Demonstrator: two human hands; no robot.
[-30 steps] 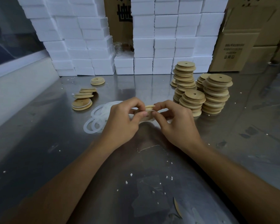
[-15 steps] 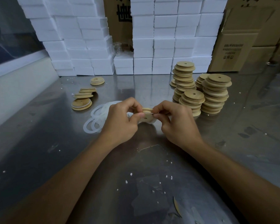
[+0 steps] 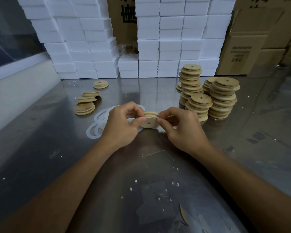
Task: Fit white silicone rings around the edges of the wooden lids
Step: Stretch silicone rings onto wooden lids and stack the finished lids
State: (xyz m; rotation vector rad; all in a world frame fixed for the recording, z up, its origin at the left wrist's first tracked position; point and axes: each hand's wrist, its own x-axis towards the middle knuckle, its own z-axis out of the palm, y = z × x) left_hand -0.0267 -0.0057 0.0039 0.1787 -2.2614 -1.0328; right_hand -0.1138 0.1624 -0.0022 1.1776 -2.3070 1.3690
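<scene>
Because the wooden lid (image 3: 149,121) is a small stepped disc with a centre hole, it looks light and rigid, and it tolerates a firm pinch at its edge without damage. It is held just above the desk (image 3: 158,165), tilted so its smaller face points toward the person. The left hand (image 3: 123,125) pinches the lid's left edge between thumb and curled fingers; the right hand (image 3: 181,128) pinches the right edge likewise. A thin white silicone ring (image 3: 155,117) shows along the lid's upper right rim, apparently part-seated in the step; how far round it sits cannot be told.

The ring appears soft, stretchy and somewhat tacky, so it should be rolled over the rim by the thumbs in short sections while the fingers brace the opposite edge. Grip belongs on the lid's wide flange, clear of the groove.

Loose rings (image 3: 99,121) lie on the desk just behind the left hand. Unfitted lids stand in stacks (image 3: 223,98) to the right; fitted lids (image 3: 84,108) lie to the left
</scene>
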